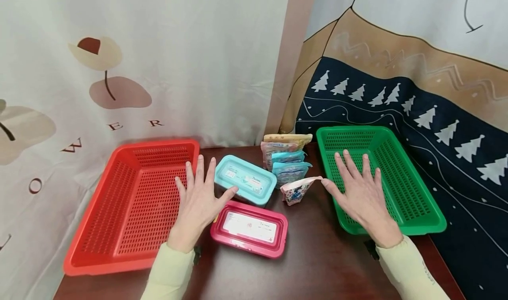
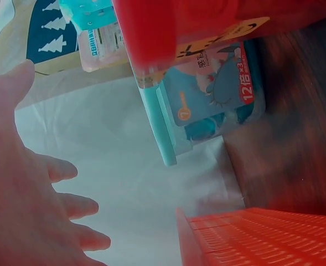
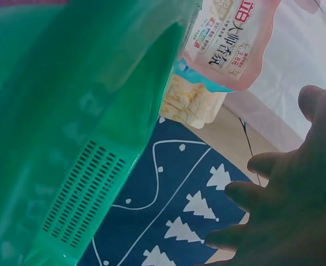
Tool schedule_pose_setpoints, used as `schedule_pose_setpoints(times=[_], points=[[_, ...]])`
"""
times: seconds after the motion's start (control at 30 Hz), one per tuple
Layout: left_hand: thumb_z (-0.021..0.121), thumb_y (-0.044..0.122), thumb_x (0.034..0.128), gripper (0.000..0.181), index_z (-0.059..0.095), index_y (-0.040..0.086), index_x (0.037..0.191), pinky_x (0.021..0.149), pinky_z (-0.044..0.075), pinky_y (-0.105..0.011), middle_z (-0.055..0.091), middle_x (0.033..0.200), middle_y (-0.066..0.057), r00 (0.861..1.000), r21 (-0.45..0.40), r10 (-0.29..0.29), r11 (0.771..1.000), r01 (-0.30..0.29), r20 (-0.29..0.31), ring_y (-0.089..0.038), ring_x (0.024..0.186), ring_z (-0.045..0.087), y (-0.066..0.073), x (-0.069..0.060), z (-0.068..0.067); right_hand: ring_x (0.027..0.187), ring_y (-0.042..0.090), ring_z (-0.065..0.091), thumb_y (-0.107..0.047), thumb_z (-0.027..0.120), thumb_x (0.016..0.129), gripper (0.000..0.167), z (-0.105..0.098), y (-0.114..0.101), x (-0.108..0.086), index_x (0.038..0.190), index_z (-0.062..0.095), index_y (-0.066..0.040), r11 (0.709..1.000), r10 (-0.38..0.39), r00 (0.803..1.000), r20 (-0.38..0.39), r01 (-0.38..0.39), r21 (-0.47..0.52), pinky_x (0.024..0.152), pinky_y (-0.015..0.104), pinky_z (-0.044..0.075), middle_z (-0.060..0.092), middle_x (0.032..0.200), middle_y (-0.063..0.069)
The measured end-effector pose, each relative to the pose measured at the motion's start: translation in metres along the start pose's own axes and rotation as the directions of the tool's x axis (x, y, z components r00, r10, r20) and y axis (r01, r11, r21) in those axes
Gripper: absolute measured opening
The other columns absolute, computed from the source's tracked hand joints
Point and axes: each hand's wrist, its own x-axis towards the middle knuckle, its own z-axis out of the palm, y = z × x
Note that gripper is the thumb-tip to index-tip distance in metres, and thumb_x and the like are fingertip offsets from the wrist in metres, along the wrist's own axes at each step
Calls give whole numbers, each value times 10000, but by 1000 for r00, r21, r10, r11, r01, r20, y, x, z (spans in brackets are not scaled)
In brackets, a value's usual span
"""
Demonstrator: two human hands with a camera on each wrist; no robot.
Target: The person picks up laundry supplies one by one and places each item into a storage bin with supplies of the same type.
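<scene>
Fingers spread, my left hand [image 1: 201,203] hovers between the red basket [image 1: 139,211] and two lidded plastic boxes, holding nothing. One box is light blue [image 1: 246,179]; nearer me lies the magenta box [image 1: 250,229]. My right hand [image 1: 361,194] is held out flat over the left part of the green basket [image 1: 412,194], also with nothing in it. Left of its thumb stands a small pink-and-white pouch [image 1: 296,190]. Behind that pouch, blue pouches [image 1: 291,172], a pink pouch [image 1: 274,152] and a yellowish pouch [image 1: 287,138] stand in a row.
Everything stands on a dark brown table [image 1: 313,264]. A pale curtain [image 1: 206,61] hangs behind it on the left. On the right is a dark blue cloth [image 1: 456,167] with white trees, close against the green basket.
</scene>
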Motion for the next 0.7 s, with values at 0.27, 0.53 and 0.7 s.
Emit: schedule_pose_setpoints(times=[0.27,0.53,0.7], points=[[517,779,914,1061,191,102,1662,1126,-45,-789,23,1721,-200,1000,2,5,1000,-4,-11,-490,1547,-95,-1,-1,2,1541,512,-57,-707,412,1007,871,3,-3,-1,1661,231,-163,1000,21,1000,9,-21,-2,1131,794,33,162,1713,154],[496,805,906,1082,159,118,1670,1135,-38,-781,4,1727,-180,1000,-29,-14,999,14,-1,-478,1552,-92,-4,-6,2,1537,528,-44,-680,411,1019,869,6,-8,-6,1664,200,-138,999,25,1000,10,-25,42,1136,787,38,142,1713,177],[547,776,901,1090,151,114,1670,1150,3,-770,-5,1729,-172,1000,-82,-24,996,24,0,-497,1548,-75,-6,-9,0,1540,522,-29,-627,449,1031,855,9,-14,-10,1666,176,-123,994,22,999,32,-25,102,1140,781,72,117,1715,188]])
